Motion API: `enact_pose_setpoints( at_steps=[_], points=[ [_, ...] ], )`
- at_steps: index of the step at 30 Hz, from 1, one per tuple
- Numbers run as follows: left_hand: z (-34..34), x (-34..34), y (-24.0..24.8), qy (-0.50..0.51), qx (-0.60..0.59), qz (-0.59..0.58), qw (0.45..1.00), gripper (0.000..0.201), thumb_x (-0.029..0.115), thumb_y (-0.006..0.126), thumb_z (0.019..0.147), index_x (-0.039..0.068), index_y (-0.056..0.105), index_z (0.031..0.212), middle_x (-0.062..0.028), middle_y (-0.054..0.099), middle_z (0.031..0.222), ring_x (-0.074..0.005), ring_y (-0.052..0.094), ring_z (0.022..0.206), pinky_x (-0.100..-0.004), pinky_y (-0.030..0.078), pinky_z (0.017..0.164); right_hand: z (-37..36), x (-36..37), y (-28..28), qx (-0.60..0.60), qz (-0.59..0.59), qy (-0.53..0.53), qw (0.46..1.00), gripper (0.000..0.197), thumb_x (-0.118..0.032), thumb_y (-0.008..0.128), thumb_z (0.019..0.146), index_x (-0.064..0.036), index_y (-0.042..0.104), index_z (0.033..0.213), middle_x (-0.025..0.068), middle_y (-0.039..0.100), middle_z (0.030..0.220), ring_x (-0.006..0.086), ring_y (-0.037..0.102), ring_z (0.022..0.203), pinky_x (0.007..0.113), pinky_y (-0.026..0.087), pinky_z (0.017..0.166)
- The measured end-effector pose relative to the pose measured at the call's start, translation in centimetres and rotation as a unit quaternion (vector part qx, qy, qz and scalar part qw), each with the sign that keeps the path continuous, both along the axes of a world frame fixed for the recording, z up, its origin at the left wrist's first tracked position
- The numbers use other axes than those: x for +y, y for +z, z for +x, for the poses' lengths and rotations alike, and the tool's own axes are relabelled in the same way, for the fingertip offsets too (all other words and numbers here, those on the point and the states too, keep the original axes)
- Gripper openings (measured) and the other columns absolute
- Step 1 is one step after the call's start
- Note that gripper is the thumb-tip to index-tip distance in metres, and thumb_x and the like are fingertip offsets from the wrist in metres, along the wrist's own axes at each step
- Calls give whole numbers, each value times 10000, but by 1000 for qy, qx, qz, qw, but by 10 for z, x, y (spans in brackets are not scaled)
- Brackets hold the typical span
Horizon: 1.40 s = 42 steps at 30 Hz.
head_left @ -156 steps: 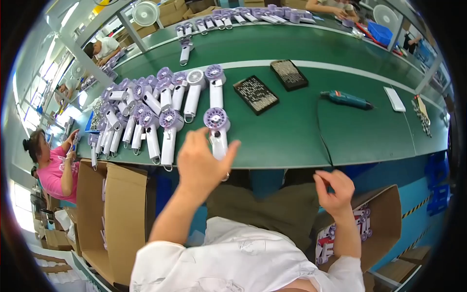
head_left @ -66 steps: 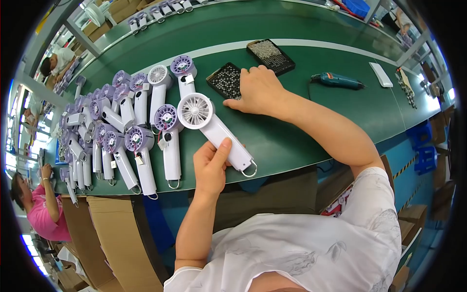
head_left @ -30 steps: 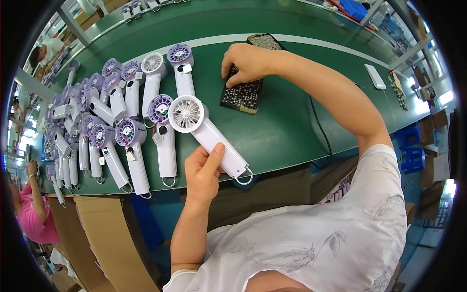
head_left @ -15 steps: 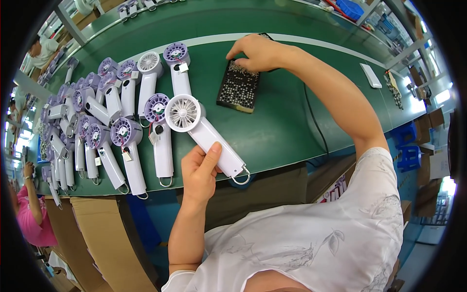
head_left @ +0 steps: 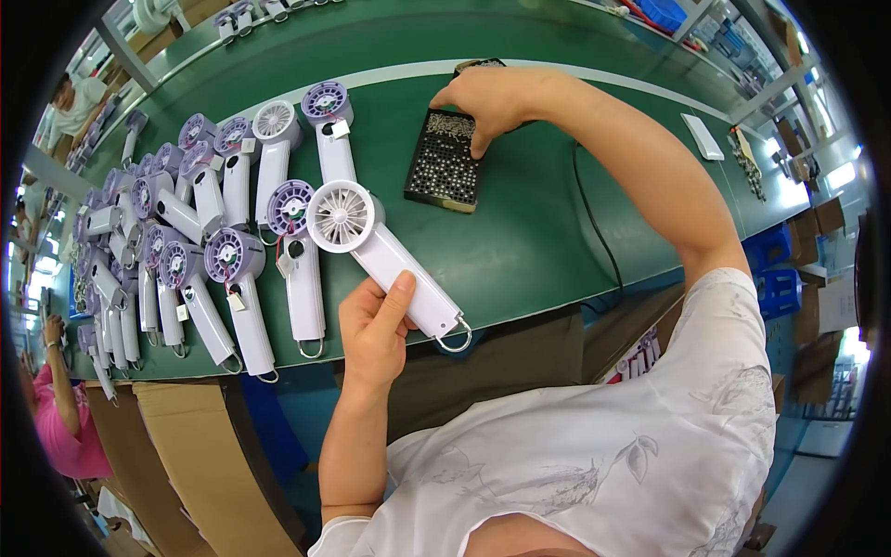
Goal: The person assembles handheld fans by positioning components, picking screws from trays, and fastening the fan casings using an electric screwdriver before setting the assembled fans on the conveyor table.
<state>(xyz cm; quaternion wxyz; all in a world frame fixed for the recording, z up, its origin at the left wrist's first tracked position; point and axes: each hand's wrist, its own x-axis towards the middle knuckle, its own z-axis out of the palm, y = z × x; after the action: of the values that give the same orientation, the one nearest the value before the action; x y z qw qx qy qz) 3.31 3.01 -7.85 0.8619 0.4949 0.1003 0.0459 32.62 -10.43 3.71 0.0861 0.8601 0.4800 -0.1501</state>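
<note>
In my left hand [head_left: 373, 325] is a white handheld fan [head_left: 406, 277]. Its round slatted head points to the far left, and a metal loop hangs at the handle's near end. My thumb lies on top of the handle, with the fingers underneath. My right hand [head_left: 497, 97] reaches over the far end of a black tray [head_left: 436, 196], which holds rows of small metal pieces. Thumb and fingers are spread apart there, the thumb by the tray's right edge. Some fingertips are hidden, and I see nothing between them. Left of the held fan lies a similar open-backed fan [head_left: 303, 288] with exposed wires.
Many lilac-and-white fans [head_left: 236, 265] crowd the green table [head_left: 538, 241] on the left. A black cable [head_left: 594, 223] runs over its front edge. A white flat piece [head_left: 703, 137] lies at right. Cardboard [head_left: 200, 455] stands below the left side. Other people are at far left.
The thumb of my right hand has swung away from the fingers, toward the tray's right edge. My left hand still holds the fan. The whole view has shifted slightly.
</note>
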Motion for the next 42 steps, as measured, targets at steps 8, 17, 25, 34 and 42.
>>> enact_pose_setpoints(
  at_steps=[8, 17, 25, 34, 42],
  points=[
    [-6, -1, -1, -8, -1, 1, 1000, 354, 220, 601, 1046, -119, 632, 1143, -203, 724, 964, -255, 743, 829, -394, 639, 713, -1, -5, -2, 50, 32, -23, 998, 793, -174, 879, 747, -49, 557, 1461, 164, 744, 1081, 305, 709, 1009, 405, 562, 920],
    [3, -1, -4, -8, -3, 3, 1000, 355, 220, 606, 1043, -119, 625, 1148, -204, 722, 972, -258, 745, 838, -399, 641, 721, 9, -4, -3, 21, 8, 27, 999, 809, -232, 911, 718, -85, 586, 1444, 147, 751, 1153, 325, 700, 1102, 444, 561, 940],
    [-1, -6, 6, 23, 32, -14, 999, 256, 246, 665, 1027, -4, 693, 1075, -37, 724, 915, -94, 684, 783, -261, 552, 665, 14, 3, -11, 42, 102, 79, 991, 792, -206, 920, 660, -34, 621, 1373, 178, 744, 921, 323, 714, 842, 426, 551, 744],
    [-3, -11, 6, -18, 16, 24, 999, 338, 315, 651, 1036, -20, 683, 1068, -33, 711, 886, -82, 664, 738, -247, 544, 622, 2, -9, -9, 94, 120, -13, 988, 752, -249, 921, 716, -39, 625, 1374, 167, 732, 958, 298, 697, 865, 408, 550, 788],
    [3, -9, 5, -21, 13, 24, 999, 342, 316, 649, 1037, -21, 685, 1082, -40, 717, 898, -89, 672, 734, -247, 553, 621, -1, -9, 6, 93, 105, 16, 990, 865, -174, 941, 679, -48, 564, 1448, 153, 735, 1003, 295, 705, 915, 397, 564, 849]
  ],
)
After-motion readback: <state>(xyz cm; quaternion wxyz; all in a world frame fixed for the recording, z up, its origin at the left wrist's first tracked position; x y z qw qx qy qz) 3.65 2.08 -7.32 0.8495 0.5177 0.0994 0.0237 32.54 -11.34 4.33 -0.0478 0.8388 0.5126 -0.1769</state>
